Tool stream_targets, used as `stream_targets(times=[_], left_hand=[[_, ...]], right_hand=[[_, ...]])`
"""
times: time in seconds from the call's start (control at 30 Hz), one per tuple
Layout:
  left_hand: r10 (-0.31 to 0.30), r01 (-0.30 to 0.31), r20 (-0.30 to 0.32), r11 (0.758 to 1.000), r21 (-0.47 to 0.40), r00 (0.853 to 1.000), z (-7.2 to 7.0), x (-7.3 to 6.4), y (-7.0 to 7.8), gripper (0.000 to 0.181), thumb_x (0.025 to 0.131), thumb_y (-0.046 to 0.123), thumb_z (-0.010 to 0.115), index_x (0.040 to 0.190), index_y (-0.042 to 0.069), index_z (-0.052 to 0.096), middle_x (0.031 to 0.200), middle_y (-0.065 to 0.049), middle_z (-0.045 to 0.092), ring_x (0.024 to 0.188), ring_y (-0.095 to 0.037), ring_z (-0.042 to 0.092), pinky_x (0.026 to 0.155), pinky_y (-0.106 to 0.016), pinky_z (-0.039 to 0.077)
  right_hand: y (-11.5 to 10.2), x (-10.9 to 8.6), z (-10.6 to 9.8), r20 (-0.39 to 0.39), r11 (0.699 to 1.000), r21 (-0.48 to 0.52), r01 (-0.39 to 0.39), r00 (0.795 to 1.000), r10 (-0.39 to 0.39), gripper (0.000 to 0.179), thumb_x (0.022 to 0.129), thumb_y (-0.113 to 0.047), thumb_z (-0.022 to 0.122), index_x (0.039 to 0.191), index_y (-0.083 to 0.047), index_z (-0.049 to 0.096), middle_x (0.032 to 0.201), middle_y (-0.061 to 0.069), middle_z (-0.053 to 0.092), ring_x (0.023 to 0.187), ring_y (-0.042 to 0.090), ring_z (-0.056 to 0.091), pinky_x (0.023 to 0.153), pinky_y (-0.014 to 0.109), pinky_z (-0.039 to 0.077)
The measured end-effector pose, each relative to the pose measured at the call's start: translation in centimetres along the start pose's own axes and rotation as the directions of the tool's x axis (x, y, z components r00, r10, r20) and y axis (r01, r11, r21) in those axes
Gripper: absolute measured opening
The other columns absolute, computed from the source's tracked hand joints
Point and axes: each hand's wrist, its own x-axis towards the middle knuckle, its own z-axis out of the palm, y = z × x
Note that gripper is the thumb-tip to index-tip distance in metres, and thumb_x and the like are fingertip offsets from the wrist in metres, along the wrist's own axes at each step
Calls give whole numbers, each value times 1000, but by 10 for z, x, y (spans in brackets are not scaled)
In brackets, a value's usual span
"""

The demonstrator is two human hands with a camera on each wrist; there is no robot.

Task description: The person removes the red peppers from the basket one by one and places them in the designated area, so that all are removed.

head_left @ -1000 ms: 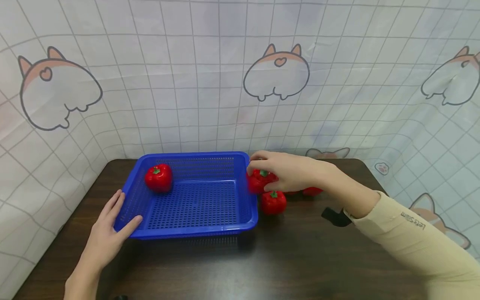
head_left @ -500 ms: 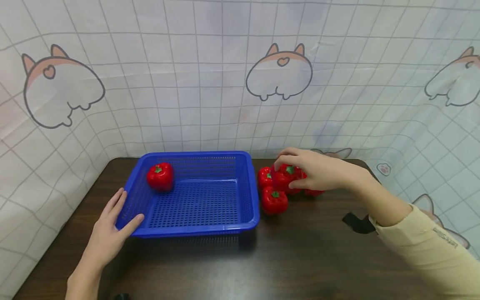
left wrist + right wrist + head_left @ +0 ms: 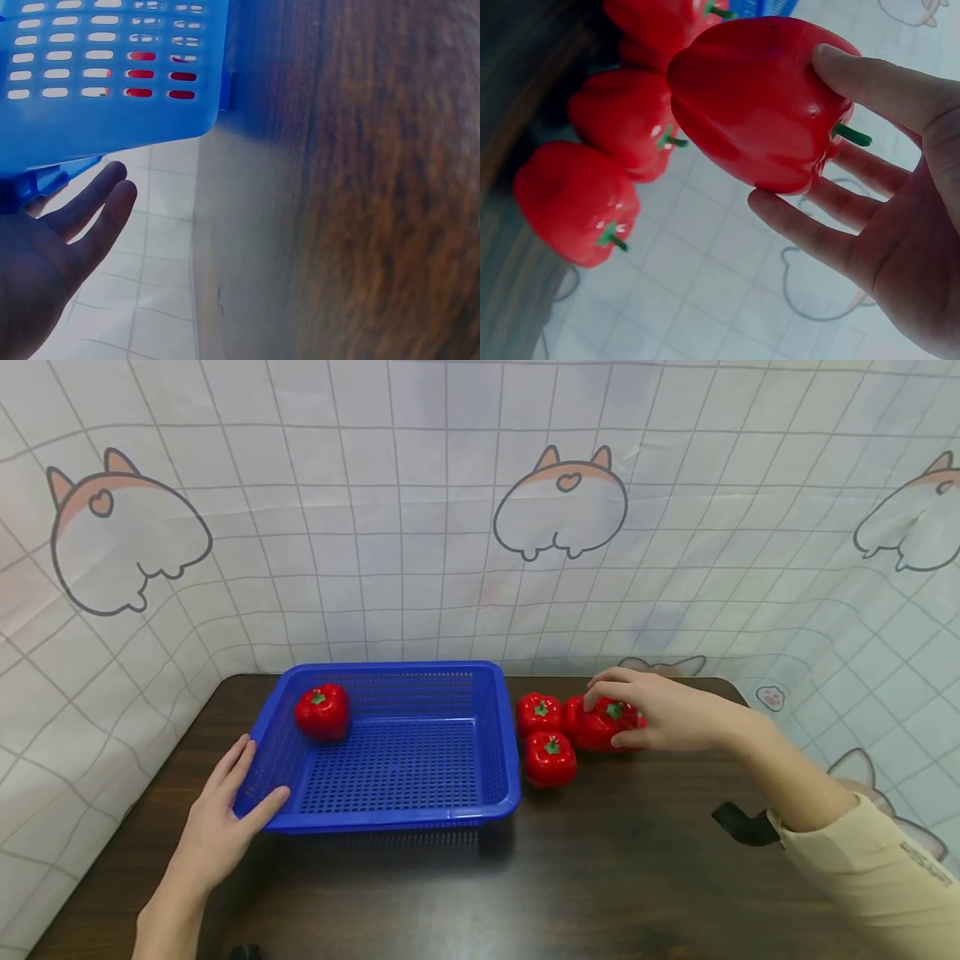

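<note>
My right hand [image 3: 667,706] holds a glossy red bell pepper [image 3: 600,731] by its stem end, thumb on one side and fingers on the other. In the right wrist view this bell pepper [image 3: 742,97] is raised beside other red peppers, its green stem toward the palm. My left hand [image 3: 217,818] rests at the left front corner of a blue slotted plastic basket [image 3: 382,820], thumb over the rim and fingers along the outer side. The left wrist view shows those fingers extended below the basket's wall [image 3: 112,124]. One red bell pepper [image 3: 322,714] sits inside, at the back left.
Just right of the basket stand a red pepper [image 3: 540,714] and a nearer one [image 3: 551,764], with more partly hidden behind the held one. A white cloth [image 3: 420,543] with grid lines and cartoon animals rises behind the dark wooden table [image 3: 585,877].
My right hand has moved right, away from the basket's right edge, carrying the bell pepper past the two peppers there and lower over the others. My left hand stays at the basket.
</note>
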Motion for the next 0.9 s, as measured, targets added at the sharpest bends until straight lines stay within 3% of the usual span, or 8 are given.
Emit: stream_targets(times=[0.37,0.67,0.9], left_hand=[[6,-6,-4,1000,0,1000,1,1,-1,83,98,30,70,163,8,24,170,-12,17,148,-53,20,112,-75,18],[5,-5,-15,1000,8,1000,1,0,-1,83,98,30,70,163,7,25,170,-12,18,148,-52,21,112,-74,19],[11,-11,-21,1000,11,1000,2,-1,-1,82,98,30,70,162,6,26,169,-13,19,148,-53,22,112,-73,19]], right_hand=[[18,-11,29,37,997,70,-32,999,30,42,87,-8,82,123,-18,64,133,1,55,116,23,57,89,39,56],[34,-16,62,37,990,140,-31,999,26,41,87,-5,81,122,-15,63,135,2,55,127,26,50,95,43,55],[42,-18,75,19,987,160,-13,1000,10,40,87,-3,80,122,-16,63,138,7,55,130,31,48,96,48,54]])
